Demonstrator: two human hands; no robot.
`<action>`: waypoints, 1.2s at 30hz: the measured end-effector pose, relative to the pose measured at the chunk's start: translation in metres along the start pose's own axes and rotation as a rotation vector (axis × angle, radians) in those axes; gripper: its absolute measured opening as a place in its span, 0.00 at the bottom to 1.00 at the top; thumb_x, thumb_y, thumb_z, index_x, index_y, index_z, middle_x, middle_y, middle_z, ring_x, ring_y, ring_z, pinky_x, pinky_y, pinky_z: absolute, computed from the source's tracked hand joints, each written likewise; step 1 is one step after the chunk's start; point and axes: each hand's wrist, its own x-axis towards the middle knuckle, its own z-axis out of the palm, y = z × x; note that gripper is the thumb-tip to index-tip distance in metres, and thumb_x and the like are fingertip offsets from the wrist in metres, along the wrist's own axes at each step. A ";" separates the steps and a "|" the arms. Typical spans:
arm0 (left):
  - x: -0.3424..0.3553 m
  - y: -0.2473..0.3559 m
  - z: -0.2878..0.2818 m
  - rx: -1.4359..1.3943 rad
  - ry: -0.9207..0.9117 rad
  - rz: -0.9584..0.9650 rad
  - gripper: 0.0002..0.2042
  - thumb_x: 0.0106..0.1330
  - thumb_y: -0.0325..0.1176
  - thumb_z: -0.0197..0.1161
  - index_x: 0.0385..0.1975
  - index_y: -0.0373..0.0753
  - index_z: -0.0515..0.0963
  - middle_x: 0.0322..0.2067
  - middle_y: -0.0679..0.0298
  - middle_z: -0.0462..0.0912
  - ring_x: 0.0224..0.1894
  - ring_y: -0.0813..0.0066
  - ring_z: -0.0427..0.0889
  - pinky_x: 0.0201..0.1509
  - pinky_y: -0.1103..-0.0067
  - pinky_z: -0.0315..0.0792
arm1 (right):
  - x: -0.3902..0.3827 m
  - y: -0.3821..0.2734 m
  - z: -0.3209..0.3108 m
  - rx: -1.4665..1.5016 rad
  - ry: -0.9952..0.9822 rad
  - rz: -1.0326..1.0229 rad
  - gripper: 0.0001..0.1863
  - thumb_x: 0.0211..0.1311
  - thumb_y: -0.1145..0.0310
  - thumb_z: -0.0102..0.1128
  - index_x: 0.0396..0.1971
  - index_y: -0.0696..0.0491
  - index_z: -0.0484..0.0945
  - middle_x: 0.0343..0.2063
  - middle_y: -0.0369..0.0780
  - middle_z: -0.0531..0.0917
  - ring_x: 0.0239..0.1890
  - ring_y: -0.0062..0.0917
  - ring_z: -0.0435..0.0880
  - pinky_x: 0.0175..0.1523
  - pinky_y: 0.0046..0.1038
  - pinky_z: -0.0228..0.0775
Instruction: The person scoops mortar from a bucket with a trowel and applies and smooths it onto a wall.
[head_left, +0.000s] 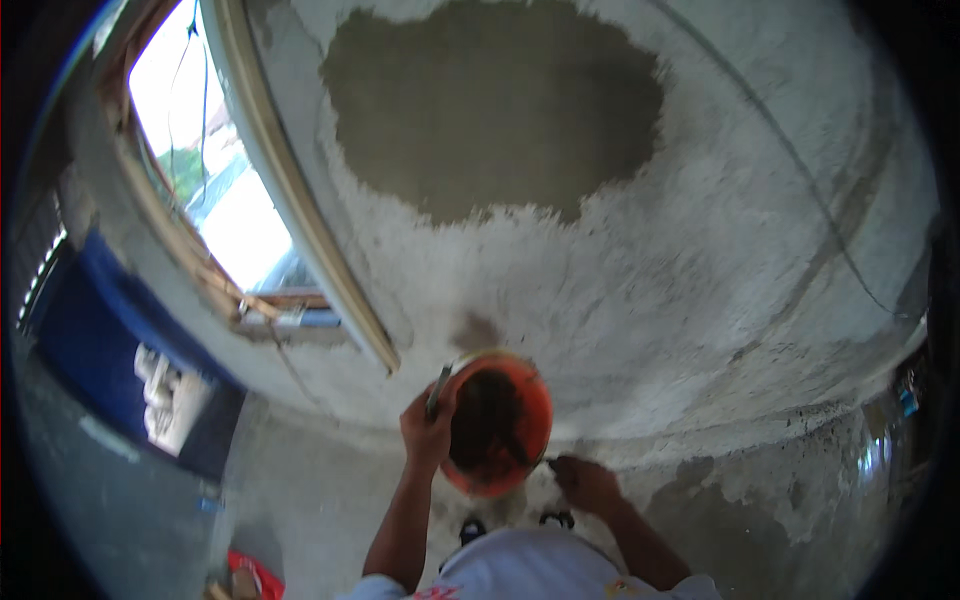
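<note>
Your left hand (pixel 427 430) curls round a slim pale bar (pixel 438 392) — I can't tell whether it also grips the rim. The orange bucket (pixel 538 395) sits just right of that hand. Its dark mix (pixel 485 410) looks heavy and pasty, so best hold the wall firmly near the rim. Your right hand (pixel 590 487), beyond it, wraps a dark tool handle (pixel 553 462).

Bright window (pixel 245 230) to the left of a rough grey wall (pixel 650 290), grey floor (pixel 320 470) below
</note>
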 end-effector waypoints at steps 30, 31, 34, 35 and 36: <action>0.001 0.041 -0.014 -0.056 -0.166 0.415 0.16 0.70 0.31 0.72 0.23 0.37 0.72 0.18 0.75 0.68 0.23 0.86 0.62 0.25 0.80 0.58 | 0.057 -0.033 -0.043 0.191 0.117 -0.500 0.15 0.67 0.65 0.61 0.52 0.44 0.86 0.33 0.44 0.89 0.36 0.47 0.90 0.42 0.48 0.84; 0.003 0.036 -0.016 -0.053 -0.199 0.383 0.17 0.71 0.32 0.72 0.23 0.38 0.71 0.20 0.76 0.70 0.24 0.88 0.63 0.26 0.81 0.58 | 0.060 -0.033 -0.037 0.198 0.121 -0.493 0.15 0.67 0.65 0.61 0.52 0.44 0.86 0.33 0.44 0.89 0.36 0.47 0.90 0.42 0.48 0.84; 0.010 0.025 -0.021 -0.108 -0.215 0.332 0.17 0.72 0.33 0.71 0.24 0.39 0.71 0.21 0.77 0.69 0.25 0.88 0.62 0.27 0.82 0.57 | 0.070 -0.034 -0.022 0.375 0.139 -0.590 0.14 0.70 0.64 0.62 0.53 0.45 0.88 0.36 0.44 0.90 0.38 0.47 0.91 0.45 0.45 0.83; 0.013 0.017 -0.026 -0.107 -0.217 0.334 0.17 0.72 0.33 0.71 0.24 0.39 0.71 0.21 0.77 0.69 0.25 0.88 0.62 0.27 0.82 0.57 | 0.071 -0.039 -0.019 0.487 0.098 -0.595 0.14 0.72 0.63 0.62 0.54 0.45 0.87 0.35 0.43 0.90 0.34 0.41 0.90 0.41 0.41 0.82; 0.016 0.006 -0.030 -0.134 -0.195 0.290 0.17 0.72 0.32 0.71 0.23 0.38 0.71 0.19 0.77 0.67 0.24 0.88 0.61 0.26 0.80 0.55 | 0.072 -0.043 -0.017 0.599 0.057 -0.600 0.15 0.74 0.62 0.63 0.55 0.45 0.87 0.33 0.42 0.89 0.31 0.35 0.89 0.38 0.37 0.81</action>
